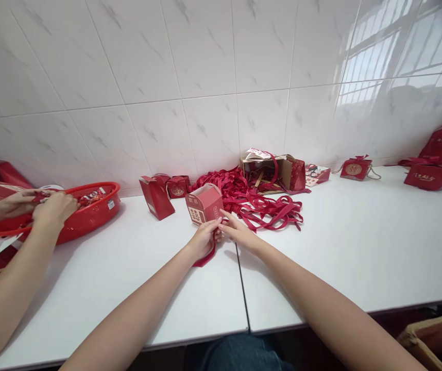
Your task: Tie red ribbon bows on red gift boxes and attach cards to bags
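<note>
A small red gift box [204,203] stands open-topped on the white table [360,247], just beyond my hands. My left hand [204,238] is closed around a red ribbon [207,254] that hangs down past the palm. My right hand [236,230] pinches the same ribbon with thumb and fingertips, touching the left hand close to the box's lower right corner. Behind the box lies a tangled heap of red ribbons [255,198].
At the left another person's hands [47,205] reach into a red plastic basket [85,216]. More red boxes [158,196] stand near the wall, an open carton [271,170] behind the ribbons, and finished boxes [356,168] at the far right. A seam [242,288] splits the tabletop.
</note>
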`<state>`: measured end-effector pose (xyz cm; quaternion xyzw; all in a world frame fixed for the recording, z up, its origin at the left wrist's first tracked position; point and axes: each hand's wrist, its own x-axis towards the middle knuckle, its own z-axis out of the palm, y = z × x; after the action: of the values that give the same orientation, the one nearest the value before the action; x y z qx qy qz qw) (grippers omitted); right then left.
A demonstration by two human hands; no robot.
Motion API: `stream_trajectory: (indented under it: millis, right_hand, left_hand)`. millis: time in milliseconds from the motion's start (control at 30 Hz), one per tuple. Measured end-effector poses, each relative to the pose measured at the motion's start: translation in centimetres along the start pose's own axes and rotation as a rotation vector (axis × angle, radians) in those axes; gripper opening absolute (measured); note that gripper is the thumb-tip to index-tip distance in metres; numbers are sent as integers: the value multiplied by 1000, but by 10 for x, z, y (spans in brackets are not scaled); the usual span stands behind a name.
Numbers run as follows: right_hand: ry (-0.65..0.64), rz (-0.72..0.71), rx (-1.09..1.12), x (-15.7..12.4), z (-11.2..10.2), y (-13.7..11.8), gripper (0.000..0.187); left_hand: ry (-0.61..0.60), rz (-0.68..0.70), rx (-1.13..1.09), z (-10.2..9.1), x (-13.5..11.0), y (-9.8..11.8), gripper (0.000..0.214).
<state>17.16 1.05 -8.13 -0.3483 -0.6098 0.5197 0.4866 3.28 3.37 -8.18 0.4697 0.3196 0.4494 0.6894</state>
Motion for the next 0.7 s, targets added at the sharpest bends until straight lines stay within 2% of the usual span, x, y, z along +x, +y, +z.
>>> stream_trajectory:
  millis: [100,267,367,533,700]
  right_hand:
    - [-24,21,117,-2,3,-4,57]
    - [-22,39,148,-4,3,-6,56]
    - [25,-31,30,-3,-1,-3,51]
    - [119,-206,-336,-1,-7,5,47]
    - [173,-248,-465,3,-13,11,47]
  left_hand:
    - [-15,1,12,0,-1,0,18]
    - [-25,-4,19,2,-3,1,14]
    - [-19,-21,24,4,-4,2,15]
    - [-4,-59,21,5,-5,5,19]
    - [0,-73,10,5,-7,9,15]
